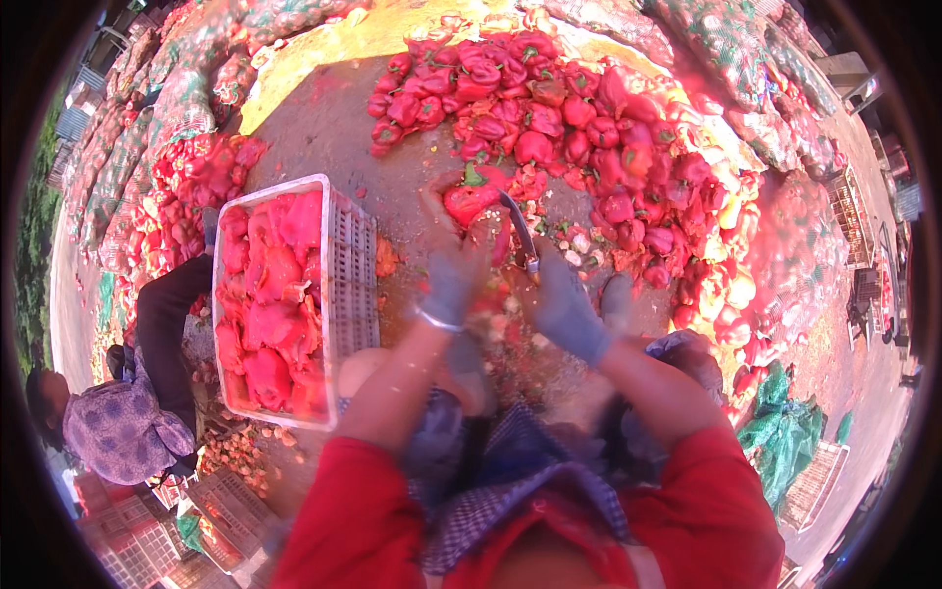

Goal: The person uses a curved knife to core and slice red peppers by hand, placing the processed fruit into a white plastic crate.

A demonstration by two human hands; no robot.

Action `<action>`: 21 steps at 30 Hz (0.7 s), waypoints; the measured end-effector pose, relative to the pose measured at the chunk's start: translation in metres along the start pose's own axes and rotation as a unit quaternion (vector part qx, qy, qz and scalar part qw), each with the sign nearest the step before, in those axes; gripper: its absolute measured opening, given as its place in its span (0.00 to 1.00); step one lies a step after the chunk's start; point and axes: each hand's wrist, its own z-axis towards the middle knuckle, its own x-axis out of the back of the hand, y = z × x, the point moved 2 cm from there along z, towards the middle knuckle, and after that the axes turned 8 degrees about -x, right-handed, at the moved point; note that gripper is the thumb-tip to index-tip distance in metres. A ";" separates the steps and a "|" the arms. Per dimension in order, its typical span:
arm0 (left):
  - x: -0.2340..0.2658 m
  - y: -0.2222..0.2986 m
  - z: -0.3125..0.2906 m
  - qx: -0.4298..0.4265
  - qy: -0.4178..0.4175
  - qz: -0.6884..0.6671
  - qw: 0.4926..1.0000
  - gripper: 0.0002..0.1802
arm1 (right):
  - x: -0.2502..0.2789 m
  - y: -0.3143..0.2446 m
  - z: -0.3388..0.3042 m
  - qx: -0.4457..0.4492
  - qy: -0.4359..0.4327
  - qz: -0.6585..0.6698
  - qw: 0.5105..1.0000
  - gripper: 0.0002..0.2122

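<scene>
My left hand [454,273], in a grey-blue glove with its fingertips bare, is closed around a red bell pepper [469,203] with its green stem pointing up and away. Gloved the same way, my right hand [569,306] grips a knife with a curved dark blade [520,228]. The blade arcs up beside the pepper's right side; whether it touches the pepper I cannot tell. Both hands are slightly blurred. Left of them stands a white plastic crate [351,285] full of red peppers [277,324].
Ahead and to the right spreads a big heap of red bell peppers [535,147]. Pepper scraps [579,239] litter the ground below my hands. At the left another person [128,427] sits by the crate. Filled net sacks [186,103] line the far edge; green netting [782,432] lies at right.
</scene>
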 end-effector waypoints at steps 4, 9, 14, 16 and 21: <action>0.001 -0.012 0.001 -0.009 0.018 -0.008 1.000 0.24 | -0.002 0.006 -0.008 0.043 0.028 -0.018 0.999 0.16; -0.004 0.003 0.008 0.021 0.045 -0.070 0.996 0.22 | 0.003 0.012 -0.010 0.010 -0.011 -0.058 0.998 0.17; 0.000 0.006 0.010 -0.059 0.020 0.018 0.998 0.21 | 0.010 0.008 -0.017 0.027 -0.044 -0.073 0.996 0.18; 0.001 0.004 0.011 -0.074 0.018 0.056 0.996 0.20 | 0.013 0.008 -0.016 0.038 -0.045 -0.080 0.995 0.18; 0.011 -0.012 0.014 -0.031 0.077 -0.023 0.996 0.20 | 0.012 0.033 -0.017 0.005 -0.126 -0.188 0.974 0.19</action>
